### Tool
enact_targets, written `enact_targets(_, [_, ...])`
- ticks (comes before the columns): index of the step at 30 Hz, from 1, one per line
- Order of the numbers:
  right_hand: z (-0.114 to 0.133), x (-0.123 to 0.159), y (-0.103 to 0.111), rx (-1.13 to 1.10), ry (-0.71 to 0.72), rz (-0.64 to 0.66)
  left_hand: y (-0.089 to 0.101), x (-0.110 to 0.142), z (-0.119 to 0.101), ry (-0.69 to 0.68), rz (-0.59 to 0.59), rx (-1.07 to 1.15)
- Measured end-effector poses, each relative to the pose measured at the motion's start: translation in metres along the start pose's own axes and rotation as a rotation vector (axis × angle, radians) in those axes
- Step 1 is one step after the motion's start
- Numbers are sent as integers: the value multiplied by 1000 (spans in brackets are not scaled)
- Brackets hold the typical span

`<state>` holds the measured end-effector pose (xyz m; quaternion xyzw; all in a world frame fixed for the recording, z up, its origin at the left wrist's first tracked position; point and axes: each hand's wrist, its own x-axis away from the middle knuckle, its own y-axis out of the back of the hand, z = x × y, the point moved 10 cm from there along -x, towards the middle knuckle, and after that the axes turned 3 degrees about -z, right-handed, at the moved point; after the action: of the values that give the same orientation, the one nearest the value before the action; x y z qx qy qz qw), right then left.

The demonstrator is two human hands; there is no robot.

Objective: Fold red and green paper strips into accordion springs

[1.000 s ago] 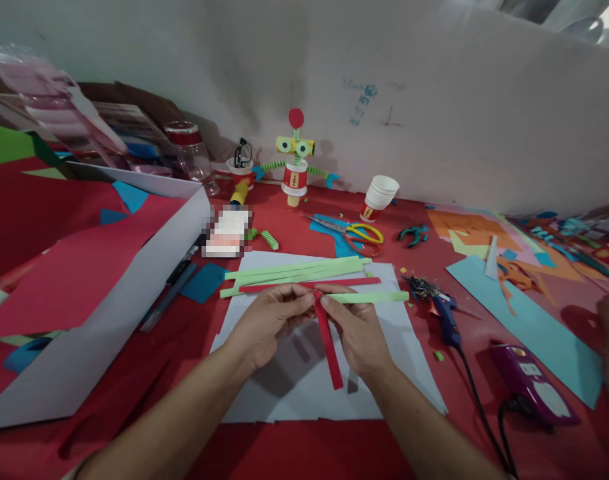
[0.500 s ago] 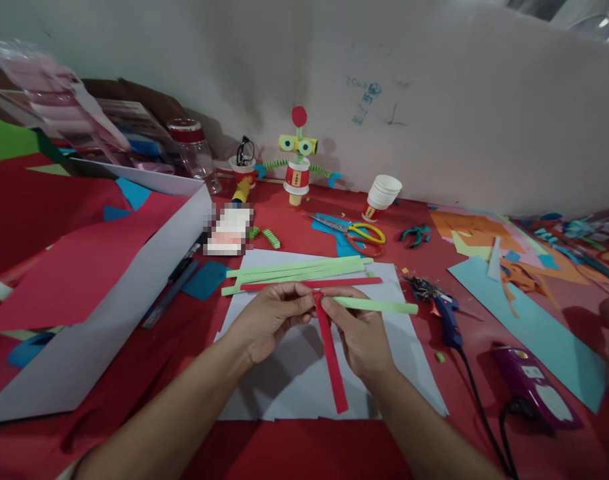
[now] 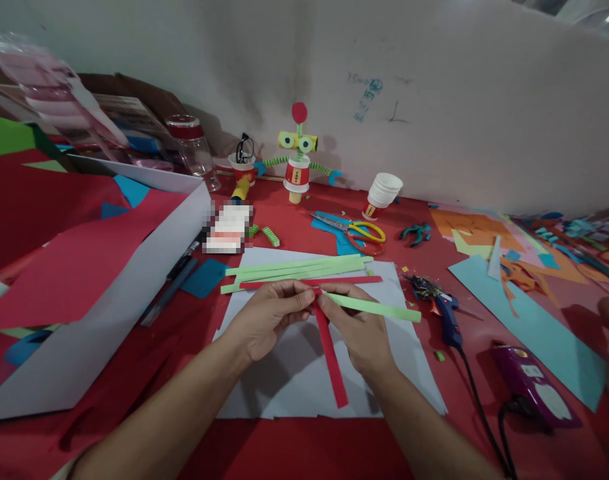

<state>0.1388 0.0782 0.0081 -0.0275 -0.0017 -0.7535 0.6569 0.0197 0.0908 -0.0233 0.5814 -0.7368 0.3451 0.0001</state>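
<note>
My left hand (image 3: 274, 317) and my right hand (image 3: 359, 327) meet above white paper sheets (image 3: 294, 387), thumbs almost touching. Between them they pinch the joined ends of a red paper strip (image 3: 330, 360) and a light green paper strip (image 3: 384, 307). The red strip hangs down toward me, while the green one sticks out to the right. My fingers hide most of the join. Just beyond my hands, several loose green strips (image 3: 299, 268) and another red strip (image 3: 344, 281) lie on the paper.
A paper-cup robot figure (image 3: 297, 175) stands by the wall, with stacked paper cups (image 3: 382, 193) to its right. Scissors (image 3: 352, 228), pliers (image 3: 415, 234) and a glue gun (image 3: 447, 317) with a cord lie around the sheets. A white box (image 3: 149, 257) of coloured paper is at left.
The green strip's free end has dipped slightly and the red strip's lower end has lifted a little. Both hands keep their pinch in nearly the same place.
</note>
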Motion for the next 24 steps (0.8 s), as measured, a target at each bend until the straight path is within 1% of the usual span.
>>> enact_targets(3, [0,1,-1,-15,18,8,0,0,-4,-38,-6,-15])
enact_targets(7, [5,4,-9,-115,43,126,-7,0,-3,-20,71,-19])
enact_targets(9, [11,3,-10,-83,84,155,-7,0,-1,-3,90,1])
enact_targets(11, [15,1,-9,-19,127,157,-6,0,4,37,97,24])
enact_targets(14, [15,0,-13,29,158,196,-6,0,11,104,106,62])
enact_targets(16, [15,0,-13,112,202,182,-4,1,13,126,76,95])
enact_targets(19, [17,2,-8,244,276,113,-1,1,13,145,41,107])
enact_targets(24, [23,3,-9,229,295,104,-7,1,15,148,84,62])
